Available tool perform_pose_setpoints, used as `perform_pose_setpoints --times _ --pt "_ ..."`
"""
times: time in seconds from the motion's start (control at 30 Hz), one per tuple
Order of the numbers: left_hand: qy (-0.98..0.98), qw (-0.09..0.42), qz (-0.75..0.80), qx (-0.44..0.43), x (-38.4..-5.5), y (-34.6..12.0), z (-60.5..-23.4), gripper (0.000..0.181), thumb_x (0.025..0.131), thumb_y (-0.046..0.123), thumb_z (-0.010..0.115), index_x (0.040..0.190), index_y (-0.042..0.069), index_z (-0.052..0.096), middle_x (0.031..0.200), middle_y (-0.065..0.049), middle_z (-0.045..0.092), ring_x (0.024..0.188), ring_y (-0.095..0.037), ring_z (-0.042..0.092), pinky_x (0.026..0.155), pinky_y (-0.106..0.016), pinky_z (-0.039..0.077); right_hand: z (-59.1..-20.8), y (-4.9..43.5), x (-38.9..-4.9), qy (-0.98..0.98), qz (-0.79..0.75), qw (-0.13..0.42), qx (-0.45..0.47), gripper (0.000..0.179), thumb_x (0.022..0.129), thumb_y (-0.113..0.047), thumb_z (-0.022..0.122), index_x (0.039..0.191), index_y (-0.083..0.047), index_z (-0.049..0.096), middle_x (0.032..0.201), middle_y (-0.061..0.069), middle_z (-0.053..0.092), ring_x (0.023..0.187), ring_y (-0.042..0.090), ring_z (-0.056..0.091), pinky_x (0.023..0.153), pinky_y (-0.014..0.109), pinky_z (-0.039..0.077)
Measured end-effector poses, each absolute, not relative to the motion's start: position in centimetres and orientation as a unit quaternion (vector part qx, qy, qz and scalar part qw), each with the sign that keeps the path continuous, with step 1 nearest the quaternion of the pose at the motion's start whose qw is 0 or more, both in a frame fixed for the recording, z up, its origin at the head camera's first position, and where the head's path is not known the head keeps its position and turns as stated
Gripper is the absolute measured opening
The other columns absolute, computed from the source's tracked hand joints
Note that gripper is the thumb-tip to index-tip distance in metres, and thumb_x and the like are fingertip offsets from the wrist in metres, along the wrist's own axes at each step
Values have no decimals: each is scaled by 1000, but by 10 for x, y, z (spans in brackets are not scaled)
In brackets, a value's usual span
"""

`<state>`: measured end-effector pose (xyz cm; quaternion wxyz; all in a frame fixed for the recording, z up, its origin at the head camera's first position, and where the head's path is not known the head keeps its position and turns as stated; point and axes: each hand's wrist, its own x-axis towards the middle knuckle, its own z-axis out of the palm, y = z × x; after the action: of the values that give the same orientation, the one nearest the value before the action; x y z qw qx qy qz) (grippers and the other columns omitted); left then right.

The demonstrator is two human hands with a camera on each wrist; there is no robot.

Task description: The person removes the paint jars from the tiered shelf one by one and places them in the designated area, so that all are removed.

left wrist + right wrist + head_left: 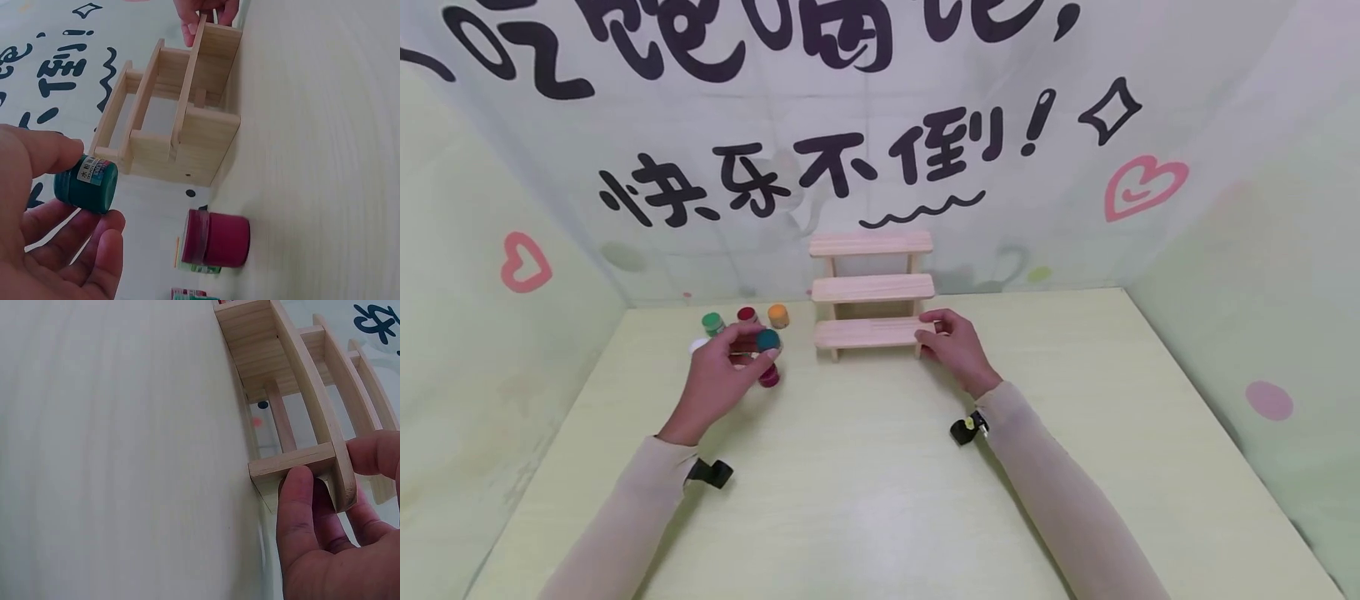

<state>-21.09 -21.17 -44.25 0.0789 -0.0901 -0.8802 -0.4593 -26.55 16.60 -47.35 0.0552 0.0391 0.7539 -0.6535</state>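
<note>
My left hand [718, 375] pinches a small teal paint jar [87, 183] with a printed label, held up above the table at the left. Below it a magenta paint jar [219, 239] stands on the table. A three-step wooden display stand [874, 288] is set against the back wall, its steps bare. At the right end of its lowest step, my right hand [958, 350] grips the board, thumb against the end support and fingers around the edge, as the right wrist view shows.
Behind my left hand stand a green jar [712, 323], a dark red jar [747, 315] and an orange jar [778, 316]. A white jar [697, 343] is partly hidden by that hand. Printed cloth walls [1037, 242] border the pale table [865, 467].
</note>
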Motion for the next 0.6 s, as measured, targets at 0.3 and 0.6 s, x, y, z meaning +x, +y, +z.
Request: perform_pose_setpoints --times 0.3,0.6 --pt "-891 81 -445 -40 -205 -247 -442 55 98 48 74 139 13 63 125 -10 71 115 -26 65 81 -5 51 -473 165 -267 759 -647 55 42 33 99 -14 72 131 -6 66 101 4 49 83 14 56 77 23 61" --pt "-911 79 -404 27 -200 -280 -452 61 97 56 70 136 9 59 125 -12 70 111 -19 63 79 -4 49 -474 166 -265 759 -647 59 43 34 100 -14 72 132 -6 65 102 5 51 83 13 58 77 23 61"
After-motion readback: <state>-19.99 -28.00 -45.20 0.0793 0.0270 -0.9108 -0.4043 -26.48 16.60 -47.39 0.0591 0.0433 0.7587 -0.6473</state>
